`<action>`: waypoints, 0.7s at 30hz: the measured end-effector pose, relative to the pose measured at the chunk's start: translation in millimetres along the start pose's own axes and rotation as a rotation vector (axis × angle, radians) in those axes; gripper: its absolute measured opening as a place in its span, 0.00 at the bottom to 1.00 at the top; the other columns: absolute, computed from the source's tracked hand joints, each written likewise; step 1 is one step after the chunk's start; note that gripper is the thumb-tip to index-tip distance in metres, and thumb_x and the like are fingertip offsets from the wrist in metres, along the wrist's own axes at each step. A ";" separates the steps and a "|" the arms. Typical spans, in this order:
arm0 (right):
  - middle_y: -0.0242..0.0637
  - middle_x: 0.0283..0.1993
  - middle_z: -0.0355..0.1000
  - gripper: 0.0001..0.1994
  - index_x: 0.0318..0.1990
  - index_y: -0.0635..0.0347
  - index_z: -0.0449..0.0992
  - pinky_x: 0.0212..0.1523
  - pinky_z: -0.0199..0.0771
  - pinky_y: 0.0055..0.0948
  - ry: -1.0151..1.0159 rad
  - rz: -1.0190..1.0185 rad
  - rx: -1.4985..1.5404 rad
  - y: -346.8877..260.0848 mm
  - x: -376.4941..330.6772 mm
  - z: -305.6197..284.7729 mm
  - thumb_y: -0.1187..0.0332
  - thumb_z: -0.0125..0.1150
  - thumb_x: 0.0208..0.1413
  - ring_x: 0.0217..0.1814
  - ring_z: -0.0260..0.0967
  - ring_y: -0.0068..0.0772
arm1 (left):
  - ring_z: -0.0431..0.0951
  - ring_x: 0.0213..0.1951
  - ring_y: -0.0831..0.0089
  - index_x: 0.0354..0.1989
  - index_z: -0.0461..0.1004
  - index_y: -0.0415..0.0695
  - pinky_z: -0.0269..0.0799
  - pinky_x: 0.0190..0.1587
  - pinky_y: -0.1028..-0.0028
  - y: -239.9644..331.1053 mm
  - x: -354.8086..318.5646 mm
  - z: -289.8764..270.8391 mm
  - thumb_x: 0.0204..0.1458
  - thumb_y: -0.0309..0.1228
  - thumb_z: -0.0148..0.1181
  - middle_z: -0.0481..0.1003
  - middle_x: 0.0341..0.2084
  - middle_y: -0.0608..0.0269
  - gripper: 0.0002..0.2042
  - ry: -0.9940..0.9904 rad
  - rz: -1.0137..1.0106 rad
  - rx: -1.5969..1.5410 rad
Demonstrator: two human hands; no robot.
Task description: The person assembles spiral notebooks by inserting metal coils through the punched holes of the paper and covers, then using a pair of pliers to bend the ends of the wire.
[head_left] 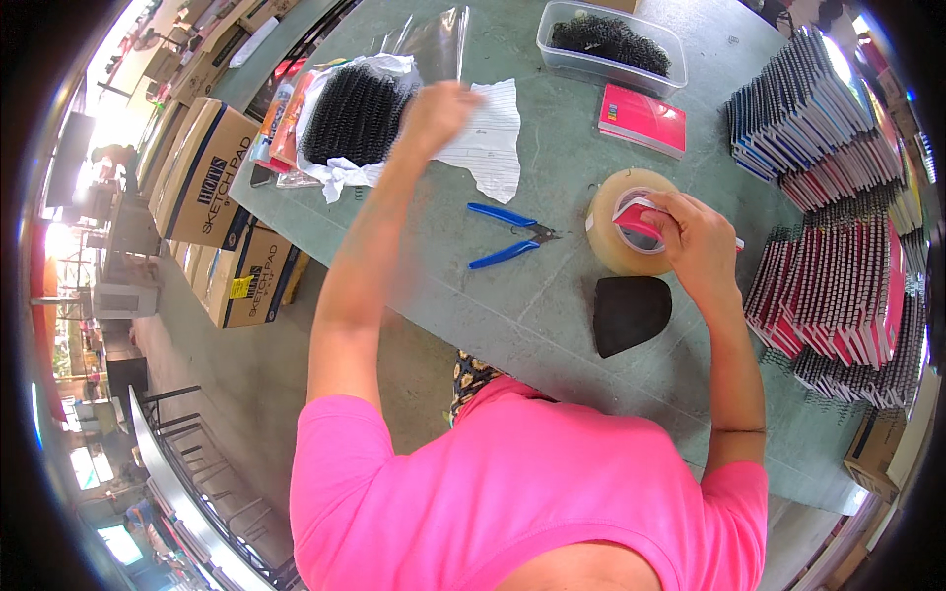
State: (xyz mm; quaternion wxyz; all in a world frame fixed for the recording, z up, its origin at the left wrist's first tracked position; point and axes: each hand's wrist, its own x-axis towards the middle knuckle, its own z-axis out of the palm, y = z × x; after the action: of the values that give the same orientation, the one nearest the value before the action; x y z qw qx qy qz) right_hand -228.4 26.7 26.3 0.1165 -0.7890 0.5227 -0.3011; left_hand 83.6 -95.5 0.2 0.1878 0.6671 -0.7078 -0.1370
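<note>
My left hand (439, 118), smeared by motion, is over the right edge of a bundle of black spiral binding coils (355, 116) and beside a torn sheet of lined paper (493, 138). Whether it holds anything cannot be made out. My right hand (698, 236) is closed at the near right rim of a big roll of clear tape (613, 231), its fingers pinching a pink-and-white thing (641, 219) whose kind I cannot tell. Blue-handled pliers (512, 234) lie spread between my hands. A black rounded pad (631, 315) is just below the roll.
A pink spiral notebook (642, 120) lies near a clear plastic box of black coils (611, 54). Tall stacks of spiral notebooks (828, 286) line the table's right side. Cardboard boxes (212, 172) stand off the table's left edge.
</note>
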 end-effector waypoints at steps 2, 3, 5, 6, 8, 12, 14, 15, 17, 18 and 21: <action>0.40 0.31 0.74 0.06 0.34 0.57 0.76 0.33 0.70 0.39 -0.008 -0.002 0.028 -8.3 2.7 3.4 0.69 0.57 0.49 0.32 0.71 0.46 | 0.76 0.40 0.51 0.33 0.77 0.38 0.73 0.37 0.57 -91.0 11.1 4.8 0.51 0.37 0.53 0.77 0.33 0.48 0.14 0.190 -0.095 0.611; 0.40 0.31 0.74 0.06 0.34 0.57 0.76 0.33 0.70 0.38 -0.010 0.007 0.035 -9.0 3.8 6.0 0.69 0.57 0.49 0.32 0.71 0.46 | 0.75 0.41 0.47 0.36 0.75 0.36 0.74 0.36 0.54 -115.6 4.9 17.2 0.52 0.36 0.53 0.75 0.35 0.47 0.14 0.385 -0.088 0.647; 0.40 0.31 0.74 0.06 0.34 0.56 0.77 0.32 0.70 0.38 0.000 -0.049 -0.024 -4.2 6.1 15.1 0.68 0.57 0.49 0.32 0.71 0.45 | 0.76 0.40 0.47 0.36 0.74 0.35 0.75 0.36 0.56 -116.7 7.8 37.4 0.50 0.36 0.55 0.75 0.36 0.47 0.14 0.312 -0.168 0.640; 0.40 0.31 0.73 0.06 0.34 0.56 0.77 0.32 0.70 0.38 0.000 -0.079 -0.053 -2.1 5.8 16.8 0.68 0.57 0.48 0.31 0.71 0.45 | 0.76 0.39 0.46 0.36 0.73 0.35 0.75 0.36 0.57 -114.8 8.1 43.1 0.50 0.36 0.56 0.75 0.36 0.47 0.14 0.273 -0.211 0.635; 0.40 0.30 0.73 0.06 0.33 0.56 0.76 0.31 0.69 0.38 -0.002 -0.073 0.005 -1.1 4.6 12.1 0.68 0.57 0.49 0.31 0.71 0.45 | 0.77 0.37 0.45 0.36 0.73 0.37 0.74 0.35 0.57 -97.5 12.9 44.4 0.45 0.36 0.62 0.75 0.36 0.46 0.14 0.231 -0.181 0.462; 0.39 0.30 0.73 0.05 0.32 0.56 0.76 0.30 0.69 0.37 0.075 -0.081 0.005 -4.0 11.2 0.3 0.67 0.57 0.49 0.31 0.71 0.44 | 0.76 0.40 0.49 0.38 0.72 0.39 0.72 0.38 0.57 -48.2 -1.2 13.6 0.45 0.35 0.62 0.73 0.39 0.41 0.15 0.140 -0.134 0.292; 0.40 0.30 0.74 0.06 0.33 0.56 0.76 0.31 0.69 0.38 0.036 -0.041 -0.013 -0.2 13.3 12.8 0.67 0.57 0.49 0.32 0.72 0.45 | 0.75 0.41 0.50 0.39 0.72 0.38 0.71 0.40 0.56 -43.8 -2.2 8.8 0.46 0.35 0.61 0.72 0.39 0.38 0.15 0.195 -0.042 0.347; 0.40 0.31 0.74 0.06 0.33 0.55 0.76 0.31 0.70 0.39 0.025 -0.020 -0.029 0.6 16.8 15.1 0.66 0.57 0.49 0.32 0.72 0.46 | 0.75 0.41 0.50 0.41 0.71 0.38 0.71 0.40 0.56 -38.0 -2.2 3.6 0.47 0.35 0.60 0.72 0.39 0.38 0.16 0.282 0.028 0.246; 0.40 0.31 0.74 0.06 0.33 0.55 0.76 0.33 0.69 0.40 -0.015 0.003 -0.042 1.0 22.7 15.4 0.65 0.58 0.49 0.33 0.72 0.46 | 0.75 0.40 0.50 0.45 0.71 0.39 0.70 0.40 0.56 -25.6 -11.6 -3.2 0.49 0.34 0.57 0.72 0.38 0.38 0.17 0.433 0.164 0.033; 0.41 0.31 0.74 0.07 0.33 0.54 0.77 0.33 0.69 0.41 -0.049 0.033 -0.052 3.9 21.2 17.8 0.65 0.58 0.49 0.33 0.72 0.47 | 0.75 0.37 0.50 0.46 0.71 0.39 0.70 0.40 0.58 -7.0 -20.0 -2.4 0.51 0.35 0.56 0.72 0.36 0.41 0.16 0.381 0.213 -0.070; 0.41 0.31 0.75 0.08 0.34 0.53 0.77 0.35 0.69 0.42 -0.124 0.118 -0.028 8.7 24.7 11.7 0.63 0.58 0.49 0.34 0.72 0.47 | 0.72 0.27 0.71 0.45 0.74 0.40 0.67 0.33 0.73 75.7 -71.3 2.3 0.55 0.32 0.54 0.73 0.26 0.57 0.12 0.009 0.152 -0.514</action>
State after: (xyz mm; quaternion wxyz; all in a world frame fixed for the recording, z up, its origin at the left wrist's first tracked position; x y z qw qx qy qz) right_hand -221.2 -0.7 21.4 0.1552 -0.7755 0.5641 -0.2372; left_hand 17.8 -19.2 26.0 0.3641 0.5430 -0.6970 -0.2947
